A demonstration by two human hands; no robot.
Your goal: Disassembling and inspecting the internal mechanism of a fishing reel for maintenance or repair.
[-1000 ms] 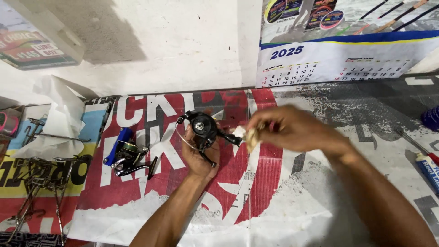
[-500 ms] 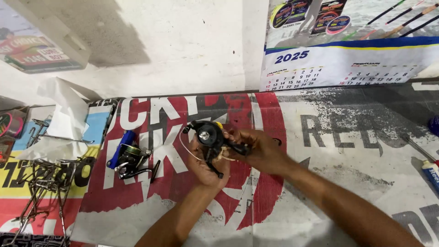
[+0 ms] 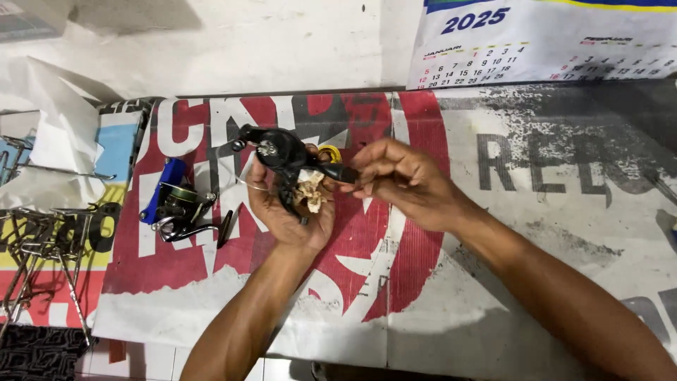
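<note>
My left hand (image 3: 285,212) cradles the black fishing reel (image 3: 282,159) above the banner's (image 3: 493,233) middle, its long axis running left-right, a tan rag (image 3: 309,192) tucked beneath; my right hand (image 3: 398,180) pinches its right-pointing black knob (image 3: 343,173)
</note>
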